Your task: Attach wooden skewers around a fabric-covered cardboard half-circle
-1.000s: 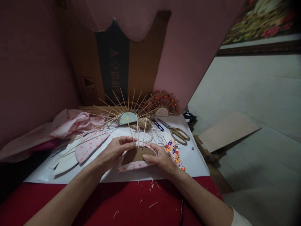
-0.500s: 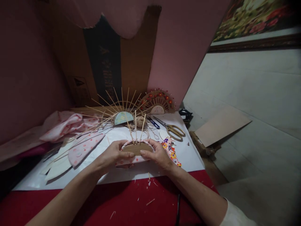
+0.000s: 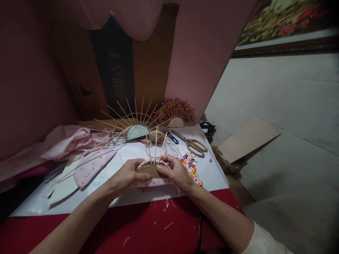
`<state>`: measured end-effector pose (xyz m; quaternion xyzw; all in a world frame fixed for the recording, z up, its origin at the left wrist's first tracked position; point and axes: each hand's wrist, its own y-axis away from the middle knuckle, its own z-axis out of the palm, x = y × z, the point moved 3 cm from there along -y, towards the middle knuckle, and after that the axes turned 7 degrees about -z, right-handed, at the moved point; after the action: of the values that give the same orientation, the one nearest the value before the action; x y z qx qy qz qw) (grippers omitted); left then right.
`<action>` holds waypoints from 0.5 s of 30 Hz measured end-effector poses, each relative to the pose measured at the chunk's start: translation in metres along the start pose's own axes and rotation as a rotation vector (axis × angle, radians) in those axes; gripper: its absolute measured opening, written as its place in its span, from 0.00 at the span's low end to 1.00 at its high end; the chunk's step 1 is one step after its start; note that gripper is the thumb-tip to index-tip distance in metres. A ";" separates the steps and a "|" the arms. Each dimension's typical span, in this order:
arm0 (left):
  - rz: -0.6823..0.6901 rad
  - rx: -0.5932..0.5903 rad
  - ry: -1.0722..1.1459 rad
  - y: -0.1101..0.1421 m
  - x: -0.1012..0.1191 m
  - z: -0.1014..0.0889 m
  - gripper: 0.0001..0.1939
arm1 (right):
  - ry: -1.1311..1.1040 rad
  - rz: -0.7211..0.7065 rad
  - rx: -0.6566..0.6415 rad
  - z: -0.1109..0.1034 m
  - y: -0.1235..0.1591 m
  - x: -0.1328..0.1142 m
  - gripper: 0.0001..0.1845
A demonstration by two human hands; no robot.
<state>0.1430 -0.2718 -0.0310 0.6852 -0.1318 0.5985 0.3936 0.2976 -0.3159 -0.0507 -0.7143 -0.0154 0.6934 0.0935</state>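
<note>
Between my two hands is a half-round cardboard piece [image 3: 144, 171] edged with pink dotted cloth. Three thin bamboo sticks [image 3: 156, 144] stand up from its curved top edge. My left hand [image 3: 131, 174] grips the left end, thumb flat on the cardboard and fingers behind. On the right side my right hand [image 3: 174, 172] holds it, its thumb near the foot of the rightmost stick. The fingers behind the piece are mostly hidden. Just right of that hand lies a flower-print cloth scrap [image 3: 191, 169].
Gold-handled scissors [image 3: 194, 144], a blue cutter [image 3: 173, 137] and a ball of twine [image 3: 156, 135] lie behind. A blue half-round with fanned sticks [image 3: 137, 132] and a decorated fan [image 3: 176, 113] stand at the back. Pink dotted cloth [image 3: 76, 139] and cut half-round pieces [image 3: 92, 167] are left.
My left hand has moved from the sticks down to the piece's left end. The right thumb has shifted up toward the sticks. The whole view has swung slightly right.
</note>
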 end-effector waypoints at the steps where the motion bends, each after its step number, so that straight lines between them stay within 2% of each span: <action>1: 0.000 -0.008 0.000 0.000 0.000 0.000 0.17 | 0.031 -0.014 0.005 0.000 0.000 -0.002 0.14; 6: -0.005 -0.039 0.002 0.000 -0.002 0.002 0.17 | 0.086 -0.036 0.005 0.000 0.001 -0.006 0.09; 15: 0.000 -0.056 0.002 -0.001 -0.002 0.002 0.17 | -0.118 0.070 0.014 0.002 0.001 0.000 0.09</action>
<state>0.1446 -0.2737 -0.0329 0.6733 -0.1481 0.5952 0.4128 0.2959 -0.3164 -0.0513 -0.6715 0.0088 0.7373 0.0732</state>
